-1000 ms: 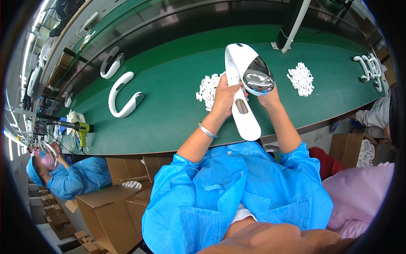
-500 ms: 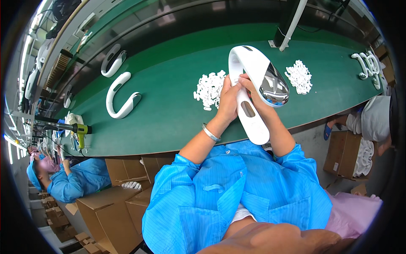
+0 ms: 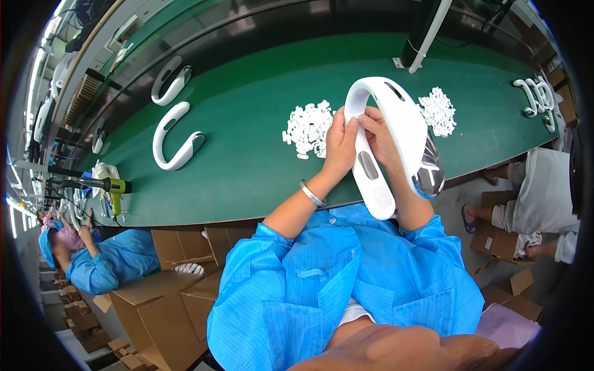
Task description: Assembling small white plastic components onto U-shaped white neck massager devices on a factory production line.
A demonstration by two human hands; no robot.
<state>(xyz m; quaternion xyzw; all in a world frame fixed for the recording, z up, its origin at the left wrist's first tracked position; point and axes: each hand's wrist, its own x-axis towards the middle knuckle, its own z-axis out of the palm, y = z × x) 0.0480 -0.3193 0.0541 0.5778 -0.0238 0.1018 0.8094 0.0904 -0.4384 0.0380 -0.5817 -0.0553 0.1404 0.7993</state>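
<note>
Both hands hold a white U-shaped plastic device (image 3: 396,133) up above the green belt (image 3: 247,161). My left hand (image 3: 340,145) grips its left arm, thumb pressed on the top near a grey slot. Over the middle of that same arm lies my right hand (image 3: 378,139), fingers on it. A glossy film-covered patch shows on the device's right arm. A pile of small white plastic parts (image 3: 308,128) lies on the belt just left of my hands, and a second pile of white parts (image 3: 438,110) lies to the right.
Two more white U-shaped devices (image 3: 175,137) (image 3: 170,82) lie on the belt at the left, others (image 3: 538,99) at the far right. A yellow-green power screwdriver (image 3: 110,185) rests at the belt's left edge. Cardboard boxes (image 3: 167,297) stand below. Another person in blue (image 3: 105,260) sits left; someone (image 3: 544,198) sits right.
The device has tilted and swung right, its open end now pointing down toward me. Both hands shifted along its left arm while keeping hold.
</note>
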